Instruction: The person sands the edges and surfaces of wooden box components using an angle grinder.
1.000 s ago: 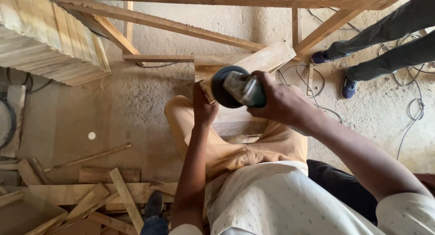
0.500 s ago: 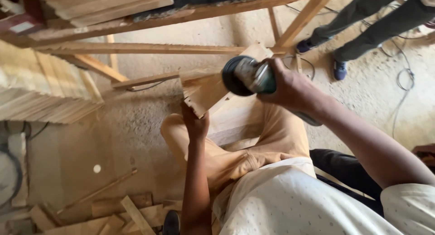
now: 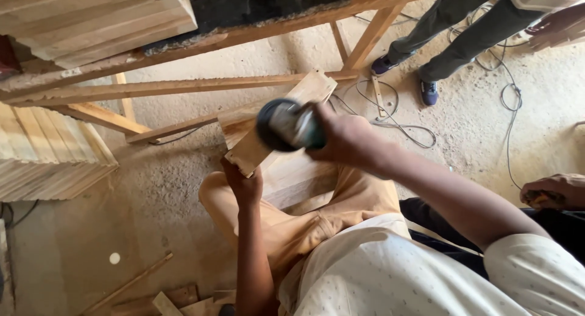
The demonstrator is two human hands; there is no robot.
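Head view: left hand [image 3: 244, 185] clenched on near end of board [image 3: 277, 124], tilted up off thigh. Right hand [image 3: 344, 139] clenched around grinder [image 3: 286, 125], disc on board's face. Sanding seemingly midway; next pass probably needed firm brace, flat disc.

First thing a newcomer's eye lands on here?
The round sanding tool in the middle of the picture, gripped by the right hand and held against a tilted wooden board. The left hand holds that board's lower end, just above the person's knee. Next, another person's legs at the top right, standing on the dusty floor beside loose cables.
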